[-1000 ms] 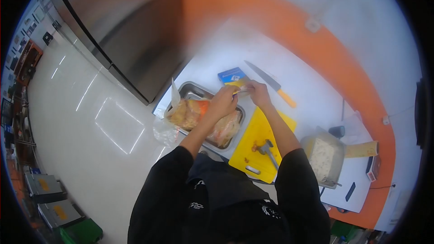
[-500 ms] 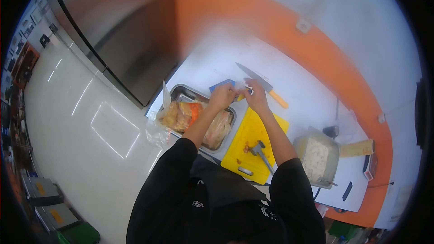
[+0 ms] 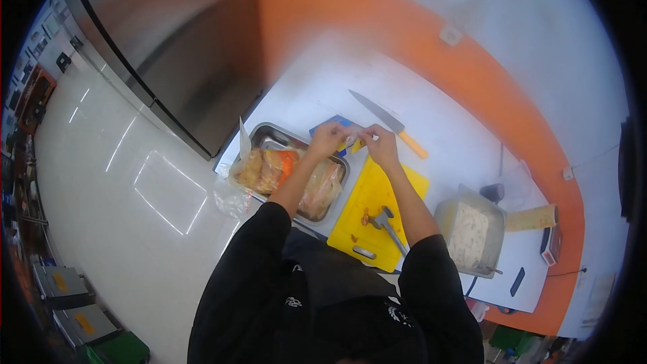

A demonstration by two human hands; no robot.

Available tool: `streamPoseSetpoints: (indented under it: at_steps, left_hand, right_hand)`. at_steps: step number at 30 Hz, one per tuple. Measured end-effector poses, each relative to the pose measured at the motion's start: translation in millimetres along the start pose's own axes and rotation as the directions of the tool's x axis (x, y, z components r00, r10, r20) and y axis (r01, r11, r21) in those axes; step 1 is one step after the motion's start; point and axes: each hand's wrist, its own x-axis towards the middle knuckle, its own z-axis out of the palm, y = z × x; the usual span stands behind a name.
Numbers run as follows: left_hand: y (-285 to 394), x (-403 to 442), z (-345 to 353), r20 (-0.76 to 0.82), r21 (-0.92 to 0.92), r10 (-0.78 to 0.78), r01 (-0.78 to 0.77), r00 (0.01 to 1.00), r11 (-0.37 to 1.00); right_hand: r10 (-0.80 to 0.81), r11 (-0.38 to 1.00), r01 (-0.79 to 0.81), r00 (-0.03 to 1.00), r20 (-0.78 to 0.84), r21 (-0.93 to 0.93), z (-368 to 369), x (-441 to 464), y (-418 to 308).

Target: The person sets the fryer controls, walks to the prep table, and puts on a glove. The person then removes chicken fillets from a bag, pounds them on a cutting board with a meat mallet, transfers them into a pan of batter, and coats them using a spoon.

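Observation:
My left hand [image 3: 328, 139] and my right hand [image 3: 380, 143] meet over a blue and yellow box [image 3: 324, 125], fingers pinched on a small piece of clear plastic [image 3: 352, 136] between them. A metal tray [image 3: 271, 133] with bagged meat [image 3: 268, 167] lies below and left of my left hand. Under my right forearm is a yellow cutting board [image 3: 362, 211], with a grey mallet [image 3: 382, 220] and small meat scraps on it. A knife [image 3: 391, 121] with a yellow handle rests beyond my right hand.
On the right stand a metal container [image 3: 474, 236] of pale, lumpy mixture, a dark cup [image 3: 493, 193], a cardboard roll [image 3: 532, 218] and a small box [image 3: 550, 245]. A dark phone-like object [image 3: 517, 282] lies near the table edge. A steel cabinet [image 3: 182, 47] is at the left.
My view has shifted, so the table things sit slightly further left. My hands have moved a little apart, the clear plastic still between their fingers.

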Motion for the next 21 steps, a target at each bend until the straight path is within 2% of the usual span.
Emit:
streamPoseSetpoints:
  at_steps: [4,7,10,13,16,21]
  left_hand:
    - [-5,-1,2,-0.025,-0.251,-0.026,0.019,0.999,0.968]
    - [-7,3,3,-0.035,-0.293,-0.014,0.003,0.999,0.956]
    - [4,-4,11,0.048,-0.004,-0.004,0.004,0.999,1.000]
    - [-21,16,13,0.150,0.221,0.085,-0.117,0.985,0.968]
    - [25,10,3,0.342,0.298,0.049,-0.158,0.938,0.941]
    - [0,35,17,0.497,0.304,0.084,-0.264,0.863,0.915]
  right_hand:
    - [-0.017,0.998,0.020,0.999,-0.051,0.058,5,-7,9]
    - [-0.031,0.994,0.032,0.999,-0.010,0.103,8,-13,17]
    - [-0.076,0.996,0.075,0.997,0.013,0.044,8,-16,16]
    - [0.018,1.000,-0.018,0.994,0.108,-0.005,4,-13,17]
    - [0.019,0.998,-0.011,0.991,0.131,-0.059,2,-14,15]
    - [-0.046,0.998,0.045,0.999,0.014,0.034,5,-19,33]
